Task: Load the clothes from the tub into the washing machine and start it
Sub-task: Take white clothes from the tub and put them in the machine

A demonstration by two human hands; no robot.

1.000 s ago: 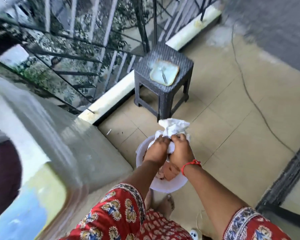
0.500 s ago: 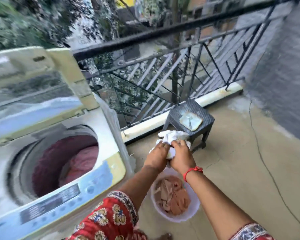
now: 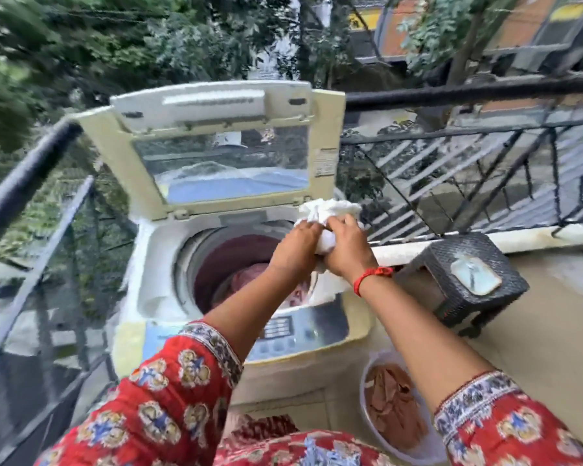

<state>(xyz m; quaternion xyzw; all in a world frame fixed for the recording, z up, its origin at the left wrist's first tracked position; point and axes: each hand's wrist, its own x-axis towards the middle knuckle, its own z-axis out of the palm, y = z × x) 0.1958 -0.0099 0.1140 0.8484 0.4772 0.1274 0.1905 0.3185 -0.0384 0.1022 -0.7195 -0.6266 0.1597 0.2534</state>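
1. White cotton-looking cloth (image 3: pixel 329 213), bunched into a wad, is being held above the right rear rim of the top-loading washing machine (image 3: pixel 155 264), just right of the drum opening (image 3: pixel 236 264). It is not in the drum yet.
2. Left hand (image 3: pixel 298 243) is closing its fingers round the wad's left side. Right hand (image 3: pixel 347 250) is doing likewise on the right side, w/ a red thread bracelet (image 3: pixel 372 277) at the wrist. Both are gripping the same cloth; no other item is in either hand.
3. Handling, judged: the cloth is soft & limp, crumpling freely under the fingers. It is keeping a tight bunched shape, so it may be damp & somewhat heavier than dry; cannot confirm. Nothing fragile. Loose tails are the risk, as they may be snagging on the rim or hinge.
4. Where to hold: the bunched middle, as the hands are doing now, keeping the ends gathered until the wad is over the opening.
5. Machine lid (image 3: pixel 223 146) is standing raised. Dark red laundry (image 3: pixel 253 277) is lying in the drum.
6. Tub (image 3: pixel 366 405), on the floor by the machine's front right corner, is still holding brown cloth (image 3: pixel 394 398), so loading is unfinished.
7. Control panel (image 3: pixel 297 331) is facing the person; untouched as seen.
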